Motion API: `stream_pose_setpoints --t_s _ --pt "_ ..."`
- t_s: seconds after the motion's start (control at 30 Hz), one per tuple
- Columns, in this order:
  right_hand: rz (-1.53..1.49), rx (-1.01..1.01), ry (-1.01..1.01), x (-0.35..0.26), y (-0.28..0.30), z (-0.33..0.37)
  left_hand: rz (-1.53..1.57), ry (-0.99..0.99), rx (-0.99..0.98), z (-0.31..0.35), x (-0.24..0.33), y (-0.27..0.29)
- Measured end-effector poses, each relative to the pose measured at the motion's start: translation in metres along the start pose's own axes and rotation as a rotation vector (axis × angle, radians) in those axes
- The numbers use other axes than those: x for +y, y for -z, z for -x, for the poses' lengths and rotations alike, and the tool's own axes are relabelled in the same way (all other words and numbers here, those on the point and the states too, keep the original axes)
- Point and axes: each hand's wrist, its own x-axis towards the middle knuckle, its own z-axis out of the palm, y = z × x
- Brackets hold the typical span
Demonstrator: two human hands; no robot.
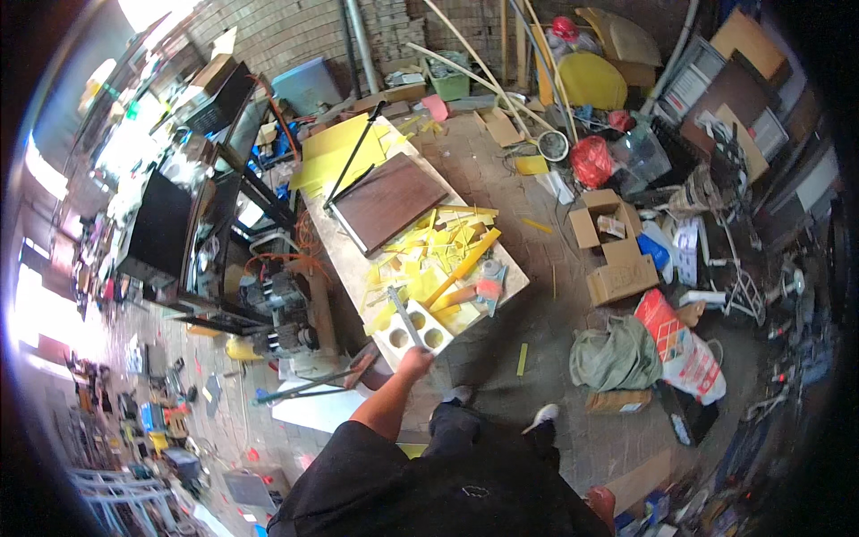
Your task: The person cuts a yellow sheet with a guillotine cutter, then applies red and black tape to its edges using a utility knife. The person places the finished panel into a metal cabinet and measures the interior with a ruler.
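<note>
My left hand (415, 363) reaches over the near corner of the worktable (358, 268), its fingers closed round a long, flat grey metal bar (405, 319). The bar slants across a white block (431, 324) with several round holes. Beyond it lies a heap of yellow offcut strips (429, 251), with a longer orange-yellow strip (465, 267) on top. A clear plastic bag (490, 285) with something orange inside rests at the right table edge. My right hand (600, 502) hangs low at my side, partly cut off; its fingers are not clear.
A brown-boarded paper cutter (389, 201) with a black arm and yellow sheets (335, 157) occupy the far table. Machinery (277, 295) stands left. Cardboard boxes (617, 268), a red-and-white sack (684, 349) and a grey-green cloth bundle (617, 355) lie right, on the brick floor.
</note>
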Motion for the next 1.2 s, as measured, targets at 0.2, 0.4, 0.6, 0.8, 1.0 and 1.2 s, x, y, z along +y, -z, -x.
stream_pose_setpoints --t_s 0.2,0.4,0.6,0.8,1.0,1.2 --pt "1.05 -0.281 0.726 -0.052 0.087 -0.129 0.139 0.396 0.297 0.126 -0.133 -0.08" --pt "0.436 -0.219 0.077 -0.156 0.113 -0.203 0.409 0.641 -0.035 0.267 -0.083 -0.215" --pt "0.627 -0.275 0.33 -0.294 0.059 -0.252 0.593 0.68 -0.088 0.278 -0.051 -0.274" --pt "0.627 -0.321 0.345 -0.383 -0.006 -0.258 0.692 0.581 0.159 0.178 -0.007 -0.238" --pt "0.647 -0.374 0.216 -0.409 -0.037 -0.257 0.293 0.271 0.307 0.081 0.052 -0.175" --pt "1.034 -0.544 0.453 -0.387 0.01 -0.394 0.773 0.34 0.449 0.08 0.132 -0.129"
